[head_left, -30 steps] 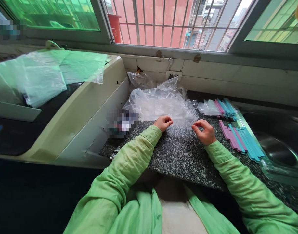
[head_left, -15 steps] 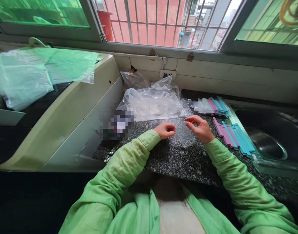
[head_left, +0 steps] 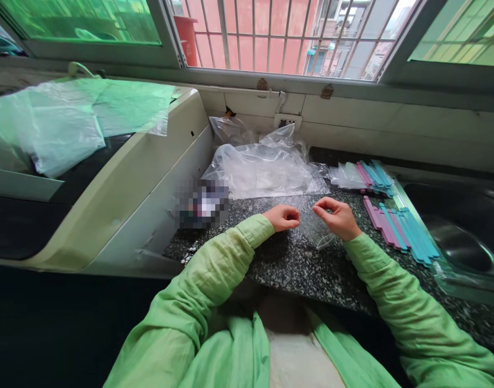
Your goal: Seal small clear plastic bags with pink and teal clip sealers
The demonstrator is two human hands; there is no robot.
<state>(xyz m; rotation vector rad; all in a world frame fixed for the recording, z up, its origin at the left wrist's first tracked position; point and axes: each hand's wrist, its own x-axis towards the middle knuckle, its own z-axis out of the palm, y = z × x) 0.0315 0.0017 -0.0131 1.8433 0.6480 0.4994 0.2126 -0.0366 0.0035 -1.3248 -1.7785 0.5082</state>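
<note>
A small clear plastic bag [head_left: 311, 229] is stretched between my two hands, just above the dark speckled countertop. My left hand [head_left: 284, 217] is closed, its fingers curled and the thumb pressed in at the bag's left edge. On the other side, my right hand [head_left: 339, 217] pinches thumb and forefinger together at the bag's upper right. The bag is so transparent that its exact outline and the gripped spots are hard to see. Right of this hand lie flat pink strips [head_left: 382, 223] and blue strips [head_left: 416, 234], side by side in a row.
Behind my hands is a large clear bag [head_left: 266, 170] with pale contents. More strips in small packs [head_left: 352, 175] lie near the wall. A blurred-out item [head_left: 206, 205] sits by the cream machine [head_left: 150, 178] on the left. A dark sink [head_left: 460, 231] is at right.
My right thumb and forefinger have come from apart to a pinch at the bag. The whole view has shifted slightly, so things appear further right.
</note>
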